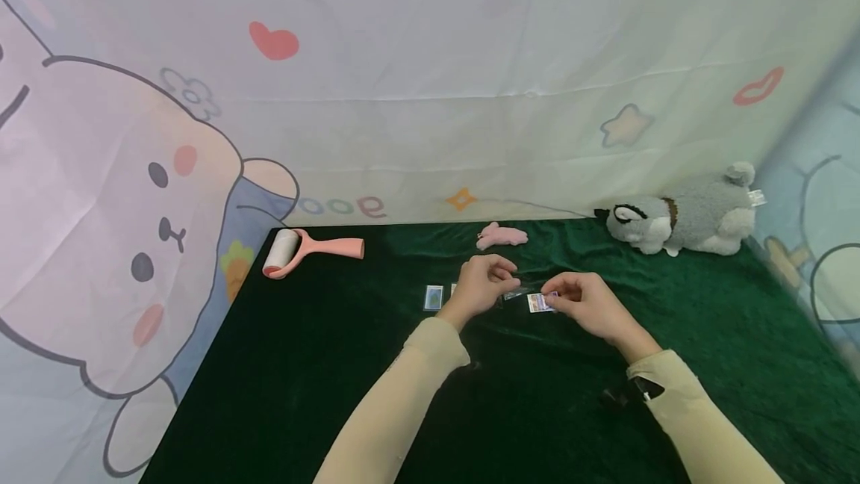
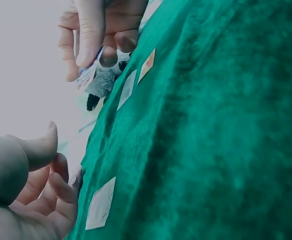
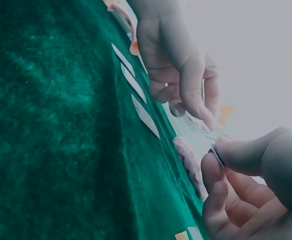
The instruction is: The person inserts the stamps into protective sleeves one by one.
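My right hand [image 1: 591,305] pinches a small printed card [image 1: 540,303] between thumb and fingertip. That card [image 3: 217,155] appears nearly edge-on in the right wrist view. To its left, my left hand [image 1: 480,286] holds thumb and fingers around a thin clear plastic sleeve [image 1: 514,293], which reaches toward the card. The sleeve is faint against the bright background in the wrist views. Below the left hand, a small blue-fronted card [image 1: 433,297] lies on the green cloth, with another card [image 1: 454,288] partly covered by that hand. The left wrist view shows a pale card [image 2: 127,90] and an orange-toned card [image 2: 146,67] below the right hand.
Dark green cloth [image 1: 322,364] covers the table. A pink-handled lint roller [image 1: 336,247] lies at the back left. Behind the hands is a small pink plush toy [image 1: 502,236], and a grey plush toy [image 1: 699,215] lies at the back right. A printed curtain [image 1: 430,133] hangs behind.
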Demonstrator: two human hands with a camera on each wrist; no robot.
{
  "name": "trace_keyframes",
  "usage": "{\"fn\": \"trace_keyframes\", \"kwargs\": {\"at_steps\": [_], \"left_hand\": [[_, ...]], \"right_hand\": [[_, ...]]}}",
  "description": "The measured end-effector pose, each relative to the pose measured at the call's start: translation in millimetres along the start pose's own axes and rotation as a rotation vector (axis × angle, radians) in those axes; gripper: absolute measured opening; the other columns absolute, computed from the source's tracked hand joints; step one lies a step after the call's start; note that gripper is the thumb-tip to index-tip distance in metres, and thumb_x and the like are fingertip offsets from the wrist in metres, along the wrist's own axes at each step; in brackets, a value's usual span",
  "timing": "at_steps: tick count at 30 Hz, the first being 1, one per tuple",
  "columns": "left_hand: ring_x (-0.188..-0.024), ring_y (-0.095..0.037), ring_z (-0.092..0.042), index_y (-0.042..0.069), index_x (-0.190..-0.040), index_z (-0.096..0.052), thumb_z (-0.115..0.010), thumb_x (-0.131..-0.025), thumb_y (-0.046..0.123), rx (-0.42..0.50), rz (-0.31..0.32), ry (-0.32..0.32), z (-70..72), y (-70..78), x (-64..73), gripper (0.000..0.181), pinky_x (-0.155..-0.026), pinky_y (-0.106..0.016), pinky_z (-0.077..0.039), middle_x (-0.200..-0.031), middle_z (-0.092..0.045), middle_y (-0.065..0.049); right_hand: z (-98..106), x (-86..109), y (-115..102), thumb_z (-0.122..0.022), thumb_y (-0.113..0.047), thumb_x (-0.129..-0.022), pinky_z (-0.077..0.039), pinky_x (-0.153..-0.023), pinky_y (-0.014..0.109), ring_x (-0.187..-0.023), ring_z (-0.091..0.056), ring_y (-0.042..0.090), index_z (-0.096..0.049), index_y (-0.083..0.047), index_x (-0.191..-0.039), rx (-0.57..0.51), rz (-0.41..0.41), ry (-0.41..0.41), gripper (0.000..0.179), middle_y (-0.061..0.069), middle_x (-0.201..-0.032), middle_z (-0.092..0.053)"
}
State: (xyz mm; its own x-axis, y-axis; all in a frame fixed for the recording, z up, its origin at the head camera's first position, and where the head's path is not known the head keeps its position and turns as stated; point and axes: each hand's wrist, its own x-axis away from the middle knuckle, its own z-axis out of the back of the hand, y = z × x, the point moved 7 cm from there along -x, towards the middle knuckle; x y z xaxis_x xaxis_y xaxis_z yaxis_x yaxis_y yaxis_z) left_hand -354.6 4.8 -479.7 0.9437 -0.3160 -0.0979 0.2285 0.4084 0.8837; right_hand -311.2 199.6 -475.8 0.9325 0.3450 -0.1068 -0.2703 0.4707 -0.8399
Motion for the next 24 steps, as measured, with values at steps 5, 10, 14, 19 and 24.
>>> {"fn": "trace_keyframes", "kwargs": {"at_steps": [5, 10, 14, 19, 24], "left_hand": [[-0.085, -0.011, -0.063, 0.013, -0.115, -0.08, -0.07, -0.104, 0.025, -0.072, -0.018, -0.055, 0.7, -3.8, 5.1, 0.02, -0.078, -0.025, -0.055, -0.105, -0.075, 0.003], [-0.082, -0.011, -0.063, 0.013, -0.115, -0.08, -0.063, -0.108, 0.026, -0.094, -0.038, -0.069, 4.6, -2.7, 10.1, 0.022, -0.075, -0.025, -0.054, -0.105, -0.074, 0.002], [-0.08, -0.01, -0.062, 0.013, -0.113, -0.079, -0.061, -0.109, 0.025, -0.094, -0.05, -0.068, 8.2, -0.4, 12.9, 0.023, -0.072, -0.024, -0.053, -0.103, -0.072, 0.002], [-0.081, -0.012, -0.062, 0.011, -0.115, -0.078, -0.06, -0.109, 0.027, -0.081, -0.043, -0.076, 12.3, -2.1, 15.2, 0.024, -0.072, -0.026, -0.053, -0.098, -0.072, 0.001], [-0.089, -0.012, -0.066, 0.014, -0.112, -0.08, -0.065, -0.106, 0.028, -0.077, -0.035, -0.07, 15.6, -7.9, 16.4, 0.021, -0.081, -0.03, -0.056, -0.107, -0.076, 0.003]], "right_hand": [[-1.1, -1.7, -4.3, -0.068, -0.004, -0.101, -0.054, -0.069, 0.028, -0.084, -0.064, 0.025, -0.072, -0.003, -0.117, -0.026, 0.014, -0.005, 0.016, 0.014, -0.107, -0.072], [-2.1, -4.0, -9.1, -0.07, -0.007, -0.101, -0.054, -0.066, 0.027, -0.082, -0.065, 0.029, -0.071, -0.003, -0.111, -0.059, 0.036, 0.01, 0.011, 0.014, -0.102, -0.071], [-2.1, -5.5, -9.3, -0.07, -0.008, -0.102, -0.053, -0.065, 0.028, -0.08, -0.065, 0.031, -0.071, -0.004, -0.109, -0.059, 0.036, 0.024, 0.009, 0.013, -0.098, -0.07], [-1.6, -8.4, -8.9, -0.069, -0.009, -0.103, -0.053, -0.06, 0.029, -0.079, -0.067, 0.039, -0.071, -0.006, -0.108, -0.07, 0.038, 0.038, 0.007, 0.013, -0.096, -0.071], [0.6, -11.3, -9.1, -0.067, -0.011, -0.104, -0.05, -0.052, 0.029, -0.076, -0.065, 0.043, -0.07, -0.008, -0.109, -0.067, 0.029, 0.053, 0.007, 0.016, -0.093, -0.072]]}}
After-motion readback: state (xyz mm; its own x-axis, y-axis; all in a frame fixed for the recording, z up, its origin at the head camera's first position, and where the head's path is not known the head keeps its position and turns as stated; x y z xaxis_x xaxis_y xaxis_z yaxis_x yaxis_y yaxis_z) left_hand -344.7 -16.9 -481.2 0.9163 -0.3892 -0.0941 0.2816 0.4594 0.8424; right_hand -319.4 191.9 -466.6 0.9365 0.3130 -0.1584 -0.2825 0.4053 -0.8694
